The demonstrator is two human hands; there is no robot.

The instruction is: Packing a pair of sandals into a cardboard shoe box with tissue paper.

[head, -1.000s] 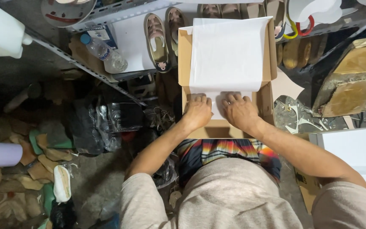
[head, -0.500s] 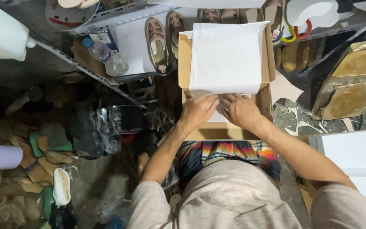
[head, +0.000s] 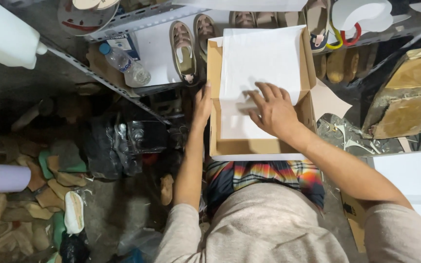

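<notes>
1. At centre frame, the right hand (head: 273, 111) lies palm down with fingers spread wide, flat on the white tissue paper (head: 259, 73); it grips nothing
2. At the left wall of the cardboard box (head: 259, 146), the left hand (head: 202, 104) rests against the outer side, fingers extended along the wall; whether it clasps the edge cannot be told
3. The tissue paper lies directly under and ahead of the right hand, toward the top of the frame. The right hand is the nearer of the two; the left hand touches only the box
4. The box's long axis runs from bottom to top of the frame, away from the person. The box is brown, open-topped, and rests on the person's lap above the plaid shorts (head: 264, 178)
5. The paper is thin, white, folded over the box contents; a lower flap shows a crease beneath the fingers
6. Upper left of the box: a pair of beige sandals (head: 193, 44) on a white sheet, and a plastic water bottle (head: 125, 65) beside a metal shelf rail (head: 98, 78)
</notes>
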